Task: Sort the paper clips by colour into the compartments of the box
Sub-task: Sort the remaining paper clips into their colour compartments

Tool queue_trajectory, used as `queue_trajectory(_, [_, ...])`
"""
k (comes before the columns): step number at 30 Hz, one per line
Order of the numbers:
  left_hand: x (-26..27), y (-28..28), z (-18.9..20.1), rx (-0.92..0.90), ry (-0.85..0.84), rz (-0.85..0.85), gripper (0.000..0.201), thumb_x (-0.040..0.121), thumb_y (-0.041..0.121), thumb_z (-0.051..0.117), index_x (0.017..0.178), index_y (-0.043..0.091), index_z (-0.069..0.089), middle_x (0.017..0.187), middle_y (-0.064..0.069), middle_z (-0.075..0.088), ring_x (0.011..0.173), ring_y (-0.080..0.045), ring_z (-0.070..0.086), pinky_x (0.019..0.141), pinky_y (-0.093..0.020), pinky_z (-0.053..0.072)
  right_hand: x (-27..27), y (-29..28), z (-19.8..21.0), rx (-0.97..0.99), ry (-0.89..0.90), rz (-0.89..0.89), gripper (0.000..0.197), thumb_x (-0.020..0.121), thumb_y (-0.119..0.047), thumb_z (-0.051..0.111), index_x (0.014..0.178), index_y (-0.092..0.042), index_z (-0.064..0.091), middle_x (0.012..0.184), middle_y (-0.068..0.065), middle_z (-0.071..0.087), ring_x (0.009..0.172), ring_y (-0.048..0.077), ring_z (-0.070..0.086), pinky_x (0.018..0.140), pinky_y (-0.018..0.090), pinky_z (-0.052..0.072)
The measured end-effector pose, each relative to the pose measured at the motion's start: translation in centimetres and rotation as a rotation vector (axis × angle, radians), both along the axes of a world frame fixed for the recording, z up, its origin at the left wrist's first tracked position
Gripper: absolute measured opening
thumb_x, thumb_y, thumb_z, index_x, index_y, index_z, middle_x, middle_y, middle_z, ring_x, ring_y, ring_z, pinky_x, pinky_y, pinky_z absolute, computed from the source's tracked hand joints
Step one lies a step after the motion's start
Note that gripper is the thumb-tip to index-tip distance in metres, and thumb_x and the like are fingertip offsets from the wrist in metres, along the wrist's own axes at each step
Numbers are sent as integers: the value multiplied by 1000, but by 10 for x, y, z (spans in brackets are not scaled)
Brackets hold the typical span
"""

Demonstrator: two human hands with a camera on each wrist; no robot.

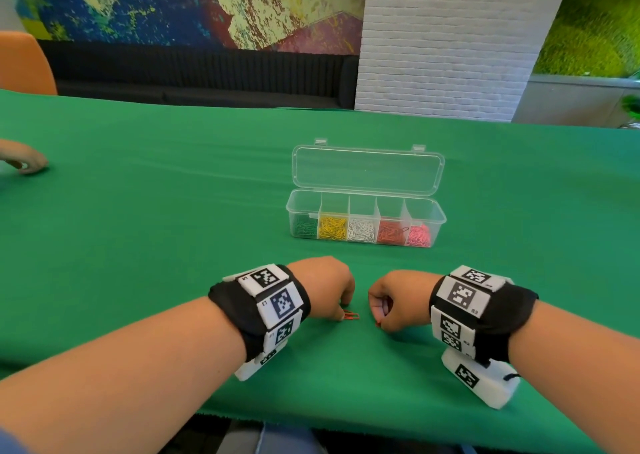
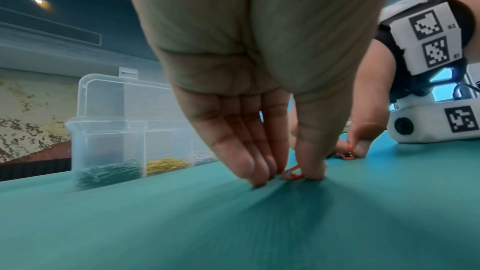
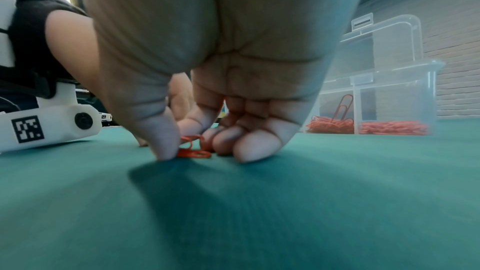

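Observation:
A clear plastic box (image 1: 365, 220) with its lid open stands in the middle of the green cloth; its compartments hold green, yellow, white, red and pink clips. In front of it my left hand (image 1: 337, 303) pinches red paper clips (image 1: 350, 316) against the cloth between thumb and fingers; the left wrist view shows these clips (image 2: 293, 173) between the fingertips. My right hand (image 1: 382, 310) pinches other red clips (image 3: 193, 149) on the cloth, thumb on one side and curled fingers on the other. In the right wrist view one red clip (image 3: 344, 105) stands upright in the box's red compartment.
Another person's hand (image 1: 26, 161) rests on the cloth at the far left. An orange chair back (image 1: 24, 62) stands behind the table's left corner. The table's front edge (image 1: 311, 422) runs just under my forearms.

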State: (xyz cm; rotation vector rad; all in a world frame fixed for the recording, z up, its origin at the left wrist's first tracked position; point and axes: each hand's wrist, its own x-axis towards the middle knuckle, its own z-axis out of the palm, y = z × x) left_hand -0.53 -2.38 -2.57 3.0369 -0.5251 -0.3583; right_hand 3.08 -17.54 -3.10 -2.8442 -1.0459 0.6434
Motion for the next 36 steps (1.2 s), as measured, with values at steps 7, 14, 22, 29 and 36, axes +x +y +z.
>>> queue_trajectory(7, [-2, -8, 0, 26, -17, -15, 17, 88, 13, 58, 101, 13, 69, 103, -4, 68, 82, -19, 55, 70, -25, 41, -4, 1, 2, -2, -32, 20, 26, 81, -16, 60, 63, -29, 46, 66, -15, 49, 72, 11, 50, 70, 21, 41])
queue_trajectory(14, [1, 0, -1, -47, 47, 26, 14, 84, 22, 62, 94, 15, 69, 90, -1, 67, 75, -15, 53, 67, -25, 43, -5, 1, 0, -34, -39, 14, 25, 78, -13, 60, 65, -28, 44, 69, -13, 47, 72, 15, 49, 67, 22, 41])
queue_trajectory(22, [42, 23, 33, -301, -77, 248, 12, 84, 20, 63, 89, 13, 72, 89, 0, 70, 75, -12, 60, 70, -24, 50, 28, -10, 19, 108, -1, -125, 24, 76, -8, 62, 66, -26, 48, 68, -11, 52, 60, 4, 47, 59, 17, 42])
queue_trajectory(29, [105, -9, 54, -411, -128, 335, 18, 84, 19, 64, 92, 6, 74, 87, -8, 72, 73, -18, 63, 75, -30, 54, 97, -22, 48, 433, -108, -494, 16, 79, -4, 63, 72, -17, 57, 71, -1, 62, 63, 13, 58, 65, 26, 55])
queue_trajectory(36, [156, -37, 46, -485, -82, 420, 19, 82, 18, 67, 94, 5, 74, 93, -11, 73, 86, -22, 69, 83, -37, 57, 141, -22, 40, 651, 5, -671, 19, 77, 2, 66, 67, -13, 60, 76, 11, 68, 72, 24, 65, 84, 43, 56])
